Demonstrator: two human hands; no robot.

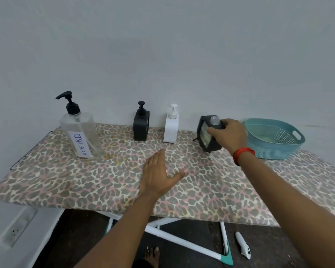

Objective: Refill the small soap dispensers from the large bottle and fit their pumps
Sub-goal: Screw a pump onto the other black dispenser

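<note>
The worktop is an ironing board with a leopard-print cover, and it stands against a plain pale grey wall. Under it are white crossed legs with teal feet on a dark floor. A wall socket is low on the left. On the floor lie one white pen-shaped object and one bare foot of the person.

On the worktop there is one large clear bottle, at the far left, upright, with a black pump and a label that reads "DISH SOAP". There are three small dispensers along the wall side. The black dispenser and the white dispenser stand upright next to each other, slightly apart, and each one has its pump on. The third dispenser, dark with a pale side panel, is to the right of them. It is tilted and has no pump; its clear neck is open. One teal basket with holes stands at the far right, near this dispenser.

The right hand grips the third dispenser at its top, with the fingers curled around it. A red band is on this wrist. The left hand lies flat on the cover in the middle of the worktop, with straight fingers, thumb spread, and holds nothing.
</note>
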